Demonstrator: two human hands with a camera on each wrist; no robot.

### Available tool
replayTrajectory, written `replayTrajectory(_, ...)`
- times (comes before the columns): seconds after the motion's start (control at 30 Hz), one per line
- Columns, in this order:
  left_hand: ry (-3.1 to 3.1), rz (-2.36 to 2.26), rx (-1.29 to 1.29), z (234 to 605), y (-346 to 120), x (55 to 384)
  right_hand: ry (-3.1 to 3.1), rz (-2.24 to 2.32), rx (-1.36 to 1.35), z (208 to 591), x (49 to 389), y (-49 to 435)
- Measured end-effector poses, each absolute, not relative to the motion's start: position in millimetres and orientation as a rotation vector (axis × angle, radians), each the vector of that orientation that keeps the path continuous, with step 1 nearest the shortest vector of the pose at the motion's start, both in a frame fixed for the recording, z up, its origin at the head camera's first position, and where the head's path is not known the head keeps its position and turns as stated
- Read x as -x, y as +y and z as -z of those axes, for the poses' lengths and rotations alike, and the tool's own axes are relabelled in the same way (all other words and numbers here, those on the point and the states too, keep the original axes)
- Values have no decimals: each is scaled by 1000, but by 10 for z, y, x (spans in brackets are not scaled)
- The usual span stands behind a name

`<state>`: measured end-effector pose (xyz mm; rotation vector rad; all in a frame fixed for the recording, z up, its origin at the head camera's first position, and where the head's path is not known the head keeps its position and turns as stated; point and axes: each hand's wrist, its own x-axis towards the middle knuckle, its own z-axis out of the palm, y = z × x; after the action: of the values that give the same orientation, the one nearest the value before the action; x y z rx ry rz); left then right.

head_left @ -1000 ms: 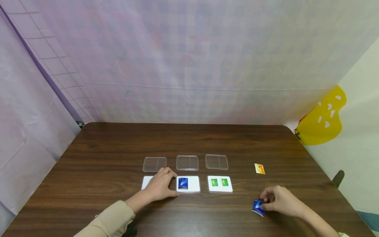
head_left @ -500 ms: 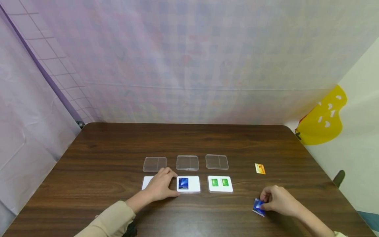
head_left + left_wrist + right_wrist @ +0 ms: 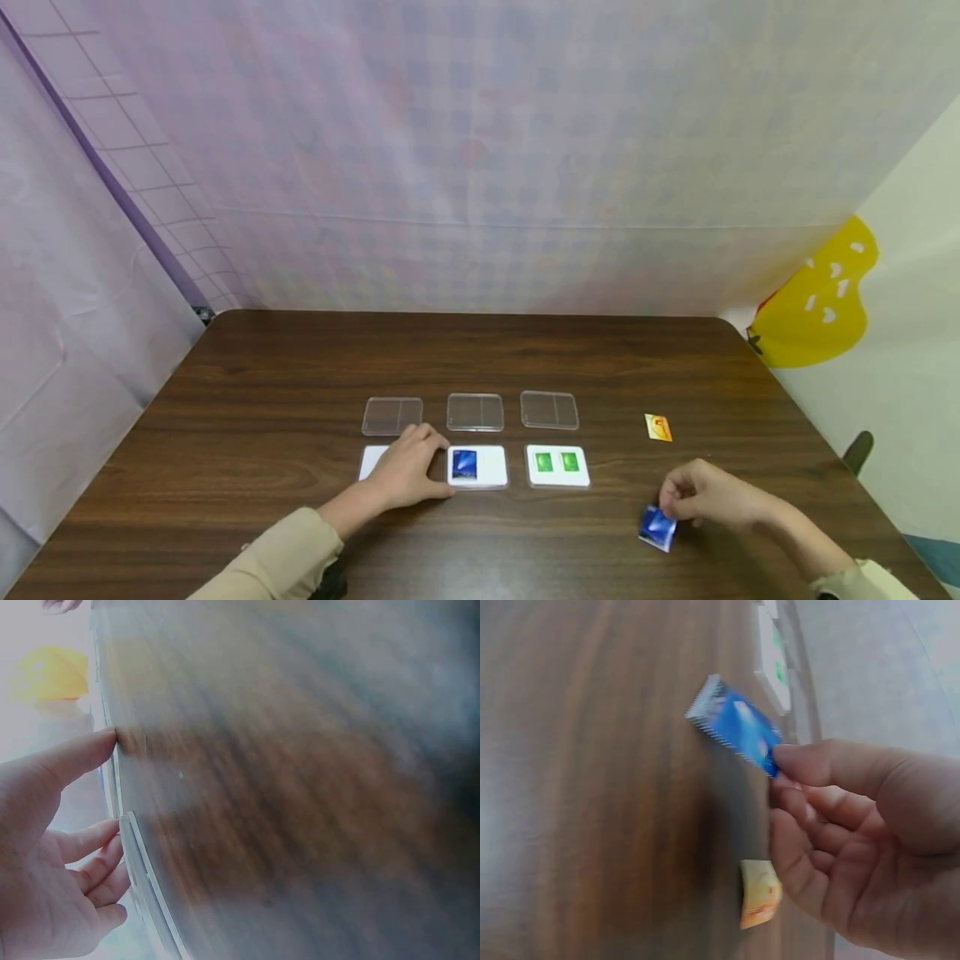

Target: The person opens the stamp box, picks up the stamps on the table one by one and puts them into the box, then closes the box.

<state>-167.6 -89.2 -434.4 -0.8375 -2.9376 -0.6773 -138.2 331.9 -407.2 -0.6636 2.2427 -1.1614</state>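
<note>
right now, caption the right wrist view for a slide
Right hand pinches a blue stamp; a yellow-orange stamp lies on the table.

Gap btwn R grip & green-stamp case

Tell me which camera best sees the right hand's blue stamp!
Right wrist: the blue stamp is biggest there, zigzag edges showing. The head view has it small; the left wrist view doesn't show it.

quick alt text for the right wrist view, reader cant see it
A right hand pinches a small blue stamp with jagged edges by one end, over a brown wooden table. A yellow-orange stamp lies lower in the picture, and a white card with green patches shows near the top.
</note>
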Motion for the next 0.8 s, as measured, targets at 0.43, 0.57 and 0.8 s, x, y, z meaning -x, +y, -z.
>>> replayTrajectory(0.43,-2934,676,842,4330,-885,1663,2033,1185,617,3868,1525,3191)
replayTrajectory(0.57,-2936,678,843,4313,-882,1658,2068,1154,598,3814,1579,3090)
replayTrajectory(0.8,-2946,683,840,4309,-883,1658,2130,1083,630,3712,1683,2828)
